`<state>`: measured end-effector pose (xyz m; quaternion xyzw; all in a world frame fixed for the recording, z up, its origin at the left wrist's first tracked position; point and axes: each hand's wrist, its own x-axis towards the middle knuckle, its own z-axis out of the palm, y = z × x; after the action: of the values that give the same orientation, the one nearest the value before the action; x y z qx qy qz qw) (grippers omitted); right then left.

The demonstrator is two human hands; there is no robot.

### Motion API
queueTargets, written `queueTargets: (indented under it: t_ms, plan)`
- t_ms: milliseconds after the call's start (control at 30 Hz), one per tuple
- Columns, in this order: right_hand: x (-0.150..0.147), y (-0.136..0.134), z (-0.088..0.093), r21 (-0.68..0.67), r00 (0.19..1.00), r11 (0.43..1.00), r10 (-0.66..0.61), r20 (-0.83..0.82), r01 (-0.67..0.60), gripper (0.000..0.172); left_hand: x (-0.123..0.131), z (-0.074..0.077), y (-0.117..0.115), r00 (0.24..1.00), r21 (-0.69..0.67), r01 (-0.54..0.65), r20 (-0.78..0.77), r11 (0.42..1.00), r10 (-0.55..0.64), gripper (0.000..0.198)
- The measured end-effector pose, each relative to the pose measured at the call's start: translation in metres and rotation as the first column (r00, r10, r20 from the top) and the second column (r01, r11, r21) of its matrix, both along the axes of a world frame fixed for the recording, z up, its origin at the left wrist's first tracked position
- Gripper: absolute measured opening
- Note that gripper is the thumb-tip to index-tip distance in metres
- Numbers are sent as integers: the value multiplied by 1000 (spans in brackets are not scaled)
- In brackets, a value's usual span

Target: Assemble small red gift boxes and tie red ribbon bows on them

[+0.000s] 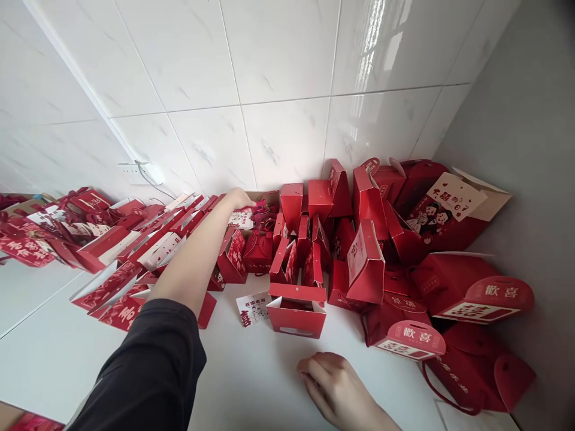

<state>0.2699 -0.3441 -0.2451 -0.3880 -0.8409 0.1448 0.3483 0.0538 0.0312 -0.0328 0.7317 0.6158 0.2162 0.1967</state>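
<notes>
My left hand [240,200] reaches to the back of the table, its fingers closed at a bright pinkish-red ribbon [257,206]. Under that hand lie a printed white card [240,220] and dark red pieces in an open carton. My right hand [330,383] rests loosely curled on the white tabletop, with no object visible in it. In front of it stands an open red gift box [296,317], beside a flat printed card [253,308]. Behind these, several small red boxes [284,263] stand upright, close together.
Red handled gift boxes [415,335] crowd the right side against a grey panel [516,120]. Rows of red bags [121,269] fill the left. A tiled wall [287,131] closes off the back, with a socket and cable [139,172] at left.
</notes>
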Motion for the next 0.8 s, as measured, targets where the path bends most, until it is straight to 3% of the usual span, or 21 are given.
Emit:
queueTargets:
  t_ms: [100, 233, 333, 433, 533, 600, 667, 733, 767, 800]
  plan:
    - [-1, -1, 0, 5, 1000, 1000, 1, 14, -1, 15, -4, 31, 1, 995, 69, -24, 94, 997, 18, 22]
    - [-3, -3, -1, -1, 1000, 1000, 6, 25, -6, 15, -4, 84, -15, 938, 321, -104, 345, 941, -14, 28]
    - [-3, -3, 3, -29, 1000, 1000, 10, -8, -10, 16, 0, 117, -50, 906, 395, -33, 400, 918, -139, 32]
    - [4, 0, 19, -63, 990, 998, -3, -139, -6, 16, 8, 132, -105, 926, 340, 83, 321, 937, -199, 32]
    - [16, 5, 52, -101, 930, 995, -56, -364, 21, 15, 17, 127, -167, 933, 228, 139, 297, 964, -204, 28]
    - [22, 10, 81, -185, 833, 981, -152, -533, 61, 21, 24, 114, -204, 922, 149, 220, 290, 964, -256, 28]
    - [25, 16, 108, -228, 713, 973, -142, -686, -25, 47, 31, 96, -234, 891, 95, 347, 278, 933, -359, 34]
    - [24, 21, 129, -221, 657, 966, -80, -750, -136, 66, 38, 73, -256, 850, 82, 455, 256, 887, -460, 42]
    - [23, 24, 136, -223, 650, 958, -56, -758, -178, 64, 41, 60, -264, 836, 62, 489, 249, 870, -488, 45]
    - [23, 25, 141, -238, 643, 951, -57, -764, -197, 52, 43, 47, -269, 826, 33, 507, 266, 861, -497, 46]
